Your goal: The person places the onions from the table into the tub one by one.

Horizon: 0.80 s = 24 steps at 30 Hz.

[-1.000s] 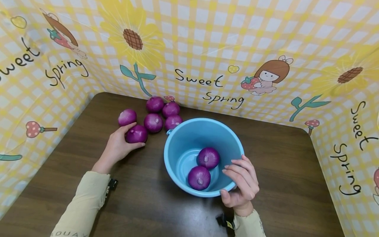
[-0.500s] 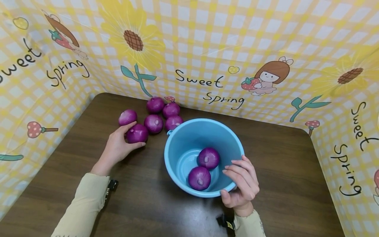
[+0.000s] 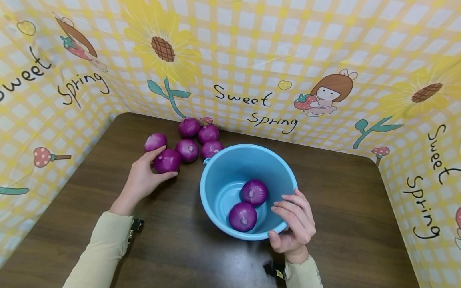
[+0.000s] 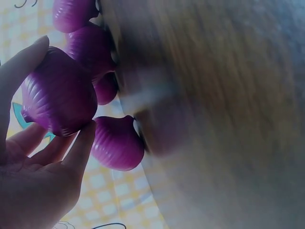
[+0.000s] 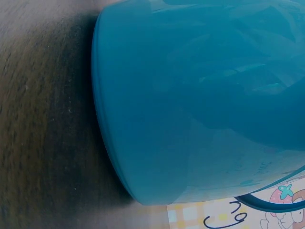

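In the head view my left hand (image 3: 141, 179) holds a purple onion (image 3: 167, 161) between thumb and fingers. The left wrist view puts this onion (image 4: 59, 93) off the tabletop, in front of other onions. My right hand (image 3: 296, 226) grips the right rim of a light blue bucket (image 3: 230, 170), with its fingers reaching over the inside and its thumb at the near edge. Two onions lie at the bottom of the bucket, a rear onion (image 3: 253, 192) and a front onion (image 3: 243, 217). The bucket's outer wall (image 5: 190, 105) fills most of the right wrist view.
Several onions stay on the brown table (image 3: 342, 208) left of the bucket; one onion (image 3: 155, 142) sits just behind my left hand, another onion (image 3: 211, 149) beside the bucket's handle joint (image 3: 207, 161). A yellow checked cloth (image 3: 252, 52) walls the table's back and sides.
My left hand has raised the onion very slightly. The right hand and the bucket have kept their places.
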Available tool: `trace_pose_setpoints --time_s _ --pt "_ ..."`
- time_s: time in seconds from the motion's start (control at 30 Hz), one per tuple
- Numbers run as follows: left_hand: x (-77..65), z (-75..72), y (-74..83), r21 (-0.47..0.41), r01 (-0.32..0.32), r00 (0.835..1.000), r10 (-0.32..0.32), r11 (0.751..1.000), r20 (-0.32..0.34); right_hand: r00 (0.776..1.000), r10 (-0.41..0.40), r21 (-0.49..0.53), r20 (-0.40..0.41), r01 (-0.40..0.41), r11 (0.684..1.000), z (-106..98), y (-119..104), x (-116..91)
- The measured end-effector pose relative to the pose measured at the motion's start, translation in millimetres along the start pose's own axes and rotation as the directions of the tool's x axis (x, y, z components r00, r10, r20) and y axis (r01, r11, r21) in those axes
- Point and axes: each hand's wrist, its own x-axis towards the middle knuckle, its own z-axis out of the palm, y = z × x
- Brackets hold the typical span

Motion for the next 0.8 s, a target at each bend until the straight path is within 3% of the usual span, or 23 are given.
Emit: trace_pose_setpoints --time_s 0.27,0.8 --pt "0.9 -0.6 6.6 -0.011 -0.033 0.999 0.033 0.999 -0.025 1.0 -0.008 0.005 -0.01 0.008 1.0 2 -1 2" --pt "-0.2 -2.2 18.8 -0.042 -0.054 0.998 0.054 0.998 -0.014 1.0 -0.026 0.02 -0.012 0.026 0.999 2 0 4"
